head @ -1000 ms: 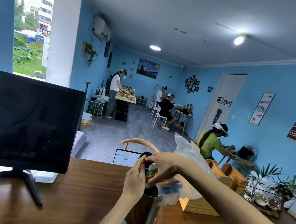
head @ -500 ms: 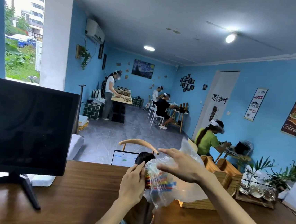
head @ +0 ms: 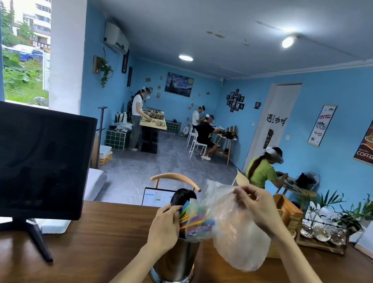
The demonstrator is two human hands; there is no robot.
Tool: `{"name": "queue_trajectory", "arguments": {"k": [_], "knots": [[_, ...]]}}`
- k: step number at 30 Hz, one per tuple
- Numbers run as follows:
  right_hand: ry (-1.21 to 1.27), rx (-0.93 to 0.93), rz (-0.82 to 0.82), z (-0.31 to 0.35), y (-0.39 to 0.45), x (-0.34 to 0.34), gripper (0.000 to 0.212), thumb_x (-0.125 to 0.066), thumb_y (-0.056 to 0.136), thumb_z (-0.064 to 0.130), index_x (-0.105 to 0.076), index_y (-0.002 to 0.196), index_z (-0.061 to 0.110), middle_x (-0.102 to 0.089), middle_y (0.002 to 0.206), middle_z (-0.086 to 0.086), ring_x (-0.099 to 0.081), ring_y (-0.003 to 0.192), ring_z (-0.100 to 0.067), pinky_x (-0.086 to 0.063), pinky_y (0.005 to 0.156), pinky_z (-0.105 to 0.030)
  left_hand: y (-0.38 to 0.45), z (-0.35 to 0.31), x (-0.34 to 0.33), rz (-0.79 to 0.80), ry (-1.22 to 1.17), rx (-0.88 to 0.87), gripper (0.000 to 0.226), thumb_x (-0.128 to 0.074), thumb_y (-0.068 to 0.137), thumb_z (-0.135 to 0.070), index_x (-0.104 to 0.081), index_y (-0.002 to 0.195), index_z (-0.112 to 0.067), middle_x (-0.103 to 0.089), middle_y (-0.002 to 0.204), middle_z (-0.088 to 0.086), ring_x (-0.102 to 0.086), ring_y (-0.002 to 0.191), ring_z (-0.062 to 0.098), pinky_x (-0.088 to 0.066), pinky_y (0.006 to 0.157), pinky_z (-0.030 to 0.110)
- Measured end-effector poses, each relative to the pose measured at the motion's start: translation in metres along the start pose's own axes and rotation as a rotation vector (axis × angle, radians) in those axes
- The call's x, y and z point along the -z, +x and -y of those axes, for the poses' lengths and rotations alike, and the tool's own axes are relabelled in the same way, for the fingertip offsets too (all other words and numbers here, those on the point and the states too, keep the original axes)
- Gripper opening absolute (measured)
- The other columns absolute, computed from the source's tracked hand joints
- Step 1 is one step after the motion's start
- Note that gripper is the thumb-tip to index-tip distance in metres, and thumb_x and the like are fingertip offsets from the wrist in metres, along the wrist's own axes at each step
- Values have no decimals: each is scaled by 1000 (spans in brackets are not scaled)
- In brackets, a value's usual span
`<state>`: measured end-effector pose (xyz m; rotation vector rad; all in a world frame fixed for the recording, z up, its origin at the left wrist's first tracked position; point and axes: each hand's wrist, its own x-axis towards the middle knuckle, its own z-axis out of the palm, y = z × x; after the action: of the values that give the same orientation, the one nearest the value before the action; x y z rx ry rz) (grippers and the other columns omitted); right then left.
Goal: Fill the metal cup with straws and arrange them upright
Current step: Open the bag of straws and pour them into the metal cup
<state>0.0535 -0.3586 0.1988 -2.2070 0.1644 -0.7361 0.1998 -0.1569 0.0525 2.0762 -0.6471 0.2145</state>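
The metal cup (head: 175,263) stands upright on the wooden table (head: 78,256), near its front edge. Colourful straws (head: 192,219) stick out of the cup's mouth, leaning right, their upper ends still inside a clear plastic bag (head: 235,237). My left hand (head: 166,226) grips the bundle of straws at the cup's rim. My right hand (head: 254,207) pinches the bag's top, up and to the right of the cup, so the bag hangs partly off the straws.
A dark monitor (head: 26,160) on a stand fills the table's left. A wooden box (head: 287,215) and a tray of glassware with plants (head: 322,236) stand at the right. A person's head and a laptop (head: 157,196) are just beyond the table.
My right hand has pulled the bag up and to the right, baring more of the straws. My left hand stays at the cup's rim on the straws.
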Motion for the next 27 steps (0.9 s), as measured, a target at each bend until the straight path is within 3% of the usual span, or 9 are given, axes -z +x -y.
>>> {"name": "queue_trajectory", "arguments": {"k": [3, 6, 9, 12, 14, 16, 19, 23, 27], "knots": [[61, 19, -115, 6, 1, 27, 16, -58, 101, 21, -72, 96, 15, -71, 79, -1, -62, 68, -4, -50, 64, -17, 1, -2, 1, 8, 0, 18, 41, -37, 106, -13, -52, 143, -23, -56, 135, 0, -47, 130, 16, -42, 109, 29], [108, 21, -285, -8, -6, 48, 26, -52, 104, 29, -69, 96, 10, -66, 83, -12, -56, 72, -16, -44, 67, -29, -4, -10, 7, -23, -5, 42, 47, -37, 104, -6, -53, 143, -25, -59, 138, 4, -47, 136, 22, -43, 112, 37], [96, -42, -403, -33, -23, 47, 31, -48, 108, 28, -64, 87, 11, -58, 75, -11, -49, 67, -23, -37, 64, -34, -20, -31, 19, -211, -183, 41, 37, -37, 109, -24, -53, 141, -30, -60, 139, -6, -51, 134, 15, -39, 106, 25], [-20, -149, -257, -63, -44, 28, 29, -51, 107, 28, -68, 87, 18, -68, 78, -7, -60, 70, -34, -45, 64, -39, -37, -55, 32, -271, -362, -221, 58, -41, 99, -61, -41, 151, -33, -45, 153, -15, -37, 144, 3, -28, 116, 24], [-87, -173, -206, -79, -58, 15, 30, -51, 106, 28, -68, 82, 22, -68, 71, 1, -60, 66, -25, -44, 63, -38, -40, -59, 29, -196, -131, -455, 68, -45, 94, -69, -38, 153, -34, -39, 159, -11, -27, 150, 6, -22, 120, 23], [-104, -202, -218, -89, -69, 8, 33, -50, 106, 27, -65, 77, 23, -66, 70, 2, -61, 70, -22, -42, 65, -37, -34, -58, 23, -105, 113, -530, 59, -42, 94, -71, -46, 146, -43, -39, 158, -10, -25, 152, 12, -27, 121, 31], [-94, -262, -267, -98, -80, 15, 31, -50, 106, 23, -65, 79, 21, -69, 77, 2, -63, 81, -20, -43, 71, -37, -24, -50, 19, -44, 117, -419, 42, -41, 100, -60, -62, 131, -42, -53, 144, -16, -45, 138, 9, -45, 107, 34], [-74, -323, -388, -109, -95, 44, 22, -51, 106, 24, -63, 87, 26, -69, 89, 5, -61, 87, -15, -42, 76, -39, -12, -36, 27, -141, -100, -216, 37, -51, 105, -29, -52, 141, -38, -58, 138, -9, -53, 128, 13, -41, 99, 27], [-158, -438, -314, -134, -124, 48, 10, -54, 104, 27, -63, 102, 23, -72, 97, -2, -60, 89, -20, -36, 91, -40, -13, -32, 32, -228, -36, -355, 40, -47, 103, -29, -54, 142, -35, -51, 148, -1, -47, 135, 23, -43, 108, 42]]}}
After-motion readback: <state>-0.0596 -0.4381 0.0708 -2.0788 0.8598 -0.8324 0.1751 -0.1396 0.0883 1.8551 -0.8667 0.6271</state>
